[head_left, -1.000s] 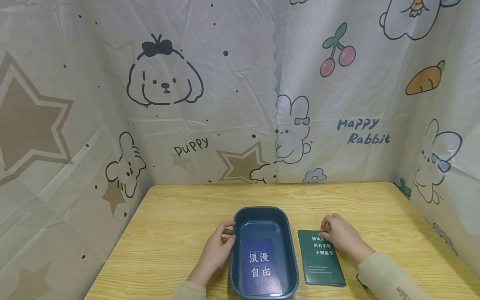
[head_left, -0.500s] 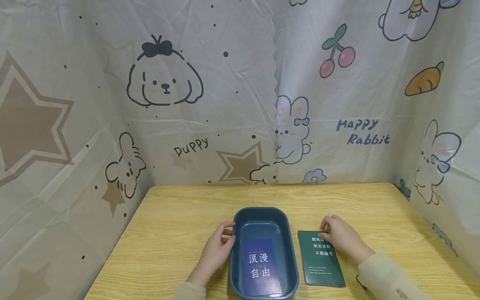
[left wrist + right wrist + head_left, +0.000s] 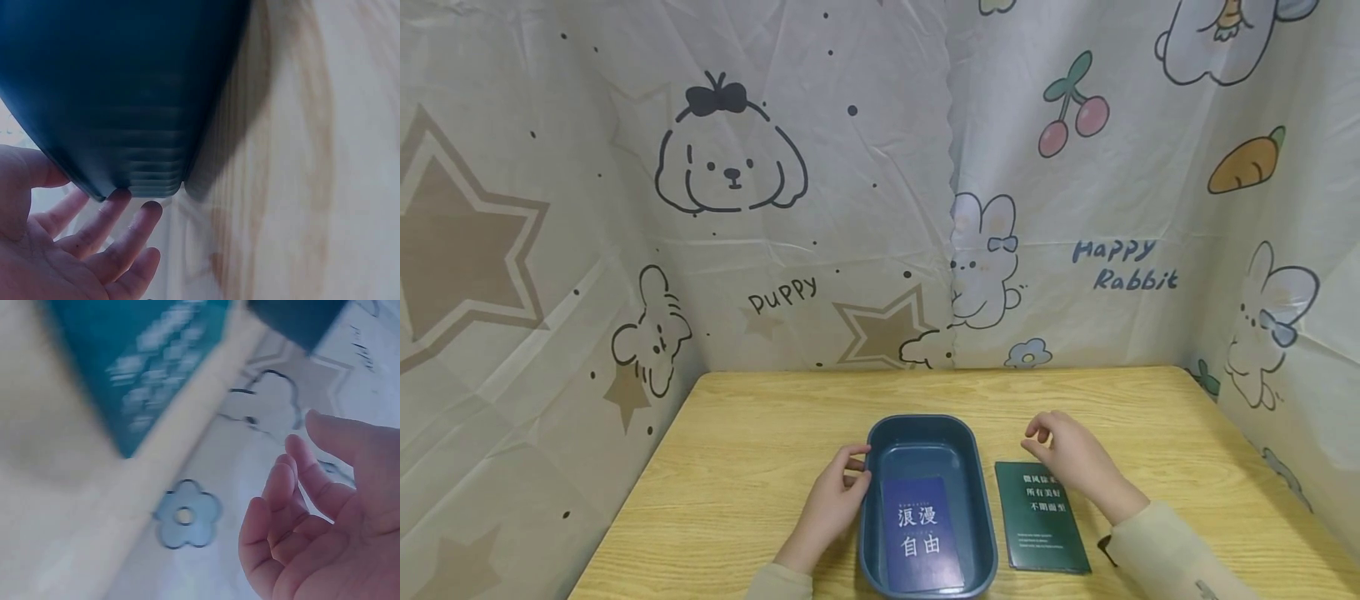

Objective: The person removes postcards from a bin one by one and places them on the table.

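A dark blue rectangular tray (image 3: 925, 460) stands on the table, with a purple-blue booklet (image 3: 921, 533) lying flat in its near part. My left hand (image 3: 829, 504) rests at the tray's left side; in the left wrist view, its fingertips (image 3: 117, 199) touch the outer wall near the rim. To the right of the tray lies a green booklet (image 3: 1045, 529) with white printed characters. Over its far right corner hovers my right hand (image 3: 1078, 462), fingers loosely bent. Nothing shows between thumb and fingers (image 3: 255, 534) in the right wrist view.
The wood-grain table (image 3: 760, 433) extends to both sides of the tray. Behind it and along both sides hangs a pale cloth (image 3: 865, 208) printed with cartoon animals and stars. Something dark (image 3: 1105, 550) shows at the right sleeve's cuff.
My right hand has come up off the green booklet's far right corner and shifted slightly left and away. The left hand, the tray and both booklets have stayed put.
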Tool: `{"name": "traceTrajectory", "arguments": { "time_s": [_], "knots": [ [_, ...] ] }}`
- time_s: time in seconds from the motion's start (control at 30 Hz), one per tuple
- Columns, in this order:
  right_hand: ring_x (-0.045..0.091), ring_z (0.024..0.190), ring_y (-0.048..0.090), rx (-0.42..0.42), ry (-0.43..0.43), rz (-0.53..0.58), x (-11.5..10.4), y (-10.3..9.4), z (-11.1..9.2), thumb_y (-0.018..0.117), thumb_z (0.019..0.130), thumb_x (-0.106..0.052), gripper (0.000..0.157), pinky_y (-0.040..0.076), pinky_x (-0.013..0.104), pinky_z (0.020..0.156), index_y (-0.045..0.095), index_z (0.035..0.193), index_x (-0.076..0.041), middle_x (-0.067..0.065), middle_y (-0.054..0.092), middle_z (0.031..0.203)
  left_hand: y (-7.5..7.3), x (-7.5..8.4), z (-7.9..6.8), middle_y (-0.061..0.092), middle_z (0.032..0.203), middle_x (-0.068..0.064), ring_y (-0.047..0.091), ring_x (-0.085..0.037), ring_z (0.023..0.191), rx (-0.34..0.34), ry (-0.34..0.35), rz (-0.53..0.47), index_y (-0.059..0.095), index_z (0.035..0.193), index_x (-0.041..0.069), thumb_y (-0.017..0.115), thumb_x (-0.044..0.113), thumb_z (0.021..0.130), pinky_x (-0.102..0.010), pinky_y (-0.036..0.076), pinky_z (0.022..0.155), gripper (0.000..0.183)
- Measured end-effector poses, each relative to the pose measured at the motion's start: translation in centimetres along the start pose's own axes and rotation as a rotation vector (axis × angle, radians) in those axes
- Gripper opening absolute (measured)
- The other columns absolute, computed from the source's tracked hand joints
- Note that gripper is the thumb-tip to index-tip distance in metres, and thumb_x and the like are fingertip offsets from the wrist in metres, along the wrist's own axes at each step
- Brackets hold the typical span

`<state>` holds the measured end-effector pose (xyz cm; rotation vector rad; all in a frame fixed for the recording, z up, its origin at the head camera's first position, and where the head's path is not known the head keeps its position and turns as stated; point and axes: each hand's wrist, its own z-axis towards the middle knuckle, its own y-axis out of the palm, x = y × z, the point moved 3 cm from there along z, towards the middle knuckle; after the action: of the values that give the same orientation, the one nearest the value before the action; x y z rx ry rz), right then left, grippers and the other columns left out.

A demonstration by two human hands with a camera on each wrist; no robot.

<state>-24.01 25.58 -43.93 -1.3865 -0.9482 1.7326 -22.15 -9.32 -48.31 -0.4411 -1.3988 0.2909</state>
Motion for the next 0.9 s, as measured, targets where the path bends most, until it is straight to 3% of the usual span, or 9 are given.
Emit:
{"name": "traceTrajectory", "arguments": {
  "time_s": [0.17,0.4,0.63,0.9],
  "knots": [
    [0.015,0.071,0.048,0.036,-0.043,0.021,-2.6,-1.2,0.2,0.073,0.096,-0.019,0.011,0.042,0.031,0.063,0.069,0.098,-0.009,0.002,0.058,0.087,0.2,-0.1,-0.1,0.068,0.114,-0.016,0.068,-0.022,0.093,-0.002,0.001,0.001,0.058,0.137,0.007,0.061,0.009,0.1,-0.032,0.058,0.075,0.037],
    [0.014,0.073,0.049,0.046,-0.105,0.077,-6.4,-1.4,1.2,0.072,0.097,-0.02,0.008,0.045,0.031,0.068,0.072,0.099,-0.012,-0.001,0.062,0.09,0.1,-0.2,-0.2,0.068,0.114,-0.017,0.069,-0.023,0.093,0.006,0.012,0.011,0.058,0.136,0.008,0.061,0.009,0.1,-0.033,0.059,0.075,0.036],
    [0.011,0.076,0.052,0.035,-0.171,0.127,-9.7,-0.5,1.8,0.074,0.096,-0.02,0.007,0.047,0.028,0.069,0.075,0.099,-0.014,-0.002,0.063,0.09,0.0,-0.1,0.0,0.068,0.114,-0.016,0.069,-0.023,0.094,0.008,0.004,0.018,0.059,0.136,0.009,0.061,0.009,0.1,-0.034,0.059,0.076,0.036],
    [0.009,0.076,0.051,-0.031,-0.218,0.169,-11.4,1.4,1.9,0.076,0.094,-0.018,0.006,0.046,0.024,0.068,0.076,0.099,-0.015,-0.005,0.062,0.089,-0.1,0.0,-0.2,0.068,0.114,-0.017,0.07,-0.024,0.094,0.005,0.003,0.007,0.058,0.136,0.008,0.061,0.009,0.1,-0.036,0.059,0.076,0.037]
  ]
}}
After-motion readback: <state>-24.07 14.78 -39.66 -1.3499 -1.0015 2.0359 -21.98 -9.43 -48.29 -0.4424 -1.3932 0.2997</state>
